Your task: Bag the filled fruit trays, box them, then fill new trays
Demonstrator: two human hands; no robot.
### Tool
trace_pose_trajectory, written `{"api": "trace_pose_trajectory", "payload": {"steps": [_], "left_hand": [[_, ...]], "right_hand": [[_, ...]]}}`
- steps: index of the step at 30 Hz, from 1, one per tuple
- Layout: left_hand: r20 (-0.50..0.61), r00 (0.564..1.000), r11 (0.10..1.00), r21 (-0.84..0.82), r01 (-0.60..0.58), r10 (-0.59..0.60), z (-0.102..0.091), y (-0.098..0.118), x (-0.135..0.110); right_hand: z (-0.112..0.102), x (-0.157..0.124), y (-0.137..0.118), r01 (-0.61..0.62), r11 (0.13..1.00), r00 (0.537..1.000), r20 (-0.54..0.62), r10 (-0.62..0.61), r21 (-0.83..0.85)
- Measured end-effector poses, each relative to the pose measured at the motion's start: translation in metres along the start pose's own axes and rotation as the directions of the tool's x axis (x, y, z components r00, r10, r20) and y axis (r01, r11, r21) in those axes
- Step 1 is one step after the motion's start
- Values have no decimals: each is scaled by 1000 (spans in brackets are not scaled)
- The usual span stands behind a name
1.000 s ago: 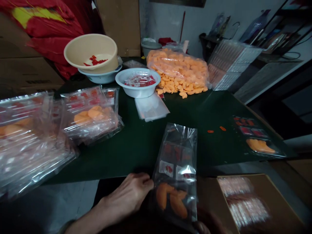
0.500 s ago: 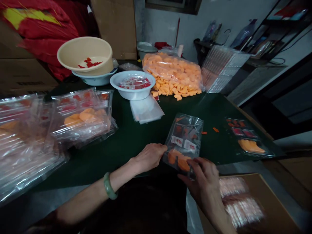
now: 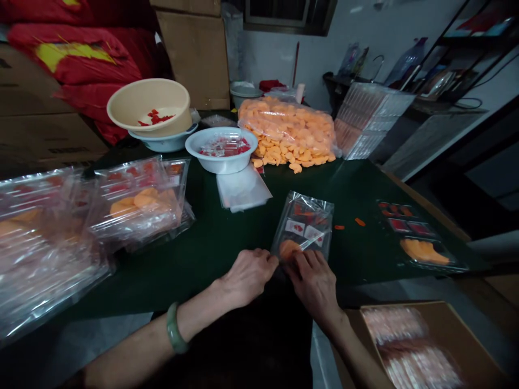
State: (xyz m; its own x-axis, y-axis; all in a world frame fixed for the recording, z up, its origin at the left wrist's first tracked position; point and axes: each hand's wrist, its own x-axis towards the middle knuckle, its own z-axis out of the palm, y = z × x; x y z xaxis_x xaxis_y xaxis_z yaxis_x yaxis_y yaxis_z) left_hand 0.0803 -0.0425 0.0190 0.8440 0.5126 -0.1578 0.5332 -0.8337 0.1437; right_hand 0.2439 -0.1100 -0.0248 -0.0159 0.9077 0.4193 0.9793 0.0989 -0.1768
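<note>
Bag-closing looks in hand: the left hand [image 3: 248, 276] curls against the edge, and the right hand [image 3: 312, 283] pinches the lower end, of a clear plastic bag [image 3: 302, 227] on the green desk [image 3: 211, 275].

Green-topped table [image 3: 211, 286], main work surface. Far left: beige plastic basin [image 3: 138, 97] nested on pale blue basin [image 3: 162, 146], red pieces [image 3: 154, 118] inside. Far centre: white bowl [image 3: 221, 168] holding clear packets, large clear bag of orange pieces [image 3: 287, 135] to right. Far right: stacked clear trays [image 3: 368, 119]. Left: piled clear packets [image 3: 138, 208]. Right: single flat packet [image 3: 417, 237]. Near right, off table: cardboard box [image 3: 446, 324] holding packets.
</note>
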Motion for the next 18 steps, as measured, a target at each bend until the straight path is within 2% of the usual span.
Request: {"api": "trace_pose_trajectory", "payload": {"steps": [3, 5, 6, 8, 9, 11, 13, 15, 18], "left_hand": [[25, 996, 996, 23, -80, 80, 2, 10, -2], [23, 997, 998, -1, -69, 69, 6, 13, -6], [0, 999, 998, -55, -44, 45, 8, 13, -9], [-90, 994, 958, -285, 41, -69, 11, 6, -13], [-135, 977, 893, -442, 87, -163, 11, 0, -13], [-172, 910, 689, -708, 153, -378, 9, -13, -6], [-125, 837, 523, -826, 210, -533, 6, -25, 9], [-34, 813, 433, -859, 274, -582, 4, -29, 29], [147, 821, 293, -887, 356, -552, 3, -21, 53]], "right_hand": [[6, 6, -1, -53, 999, 996, -66, 52, -9], [10, 8, -3, -55, 998, 993, -105, 53, -14], [11, 8, -3, -43, 999, 991, -125, 41, -15], [13, 6, -4, -14, 1000, 985, -174, 12, -12], [14, 5, -4, 2, 1000, 980, -197, -4, -10], [16, 3, -2, 38, 999, 973, -229, -40, -13], [18, 2, -1, 69, 997, 964, -254, -74, -30], [19, 2, 1, 105, 993, 952, -283, -115, -49], [22, -3, 5, 144, 988, 930, -336, -152, -48]]}}
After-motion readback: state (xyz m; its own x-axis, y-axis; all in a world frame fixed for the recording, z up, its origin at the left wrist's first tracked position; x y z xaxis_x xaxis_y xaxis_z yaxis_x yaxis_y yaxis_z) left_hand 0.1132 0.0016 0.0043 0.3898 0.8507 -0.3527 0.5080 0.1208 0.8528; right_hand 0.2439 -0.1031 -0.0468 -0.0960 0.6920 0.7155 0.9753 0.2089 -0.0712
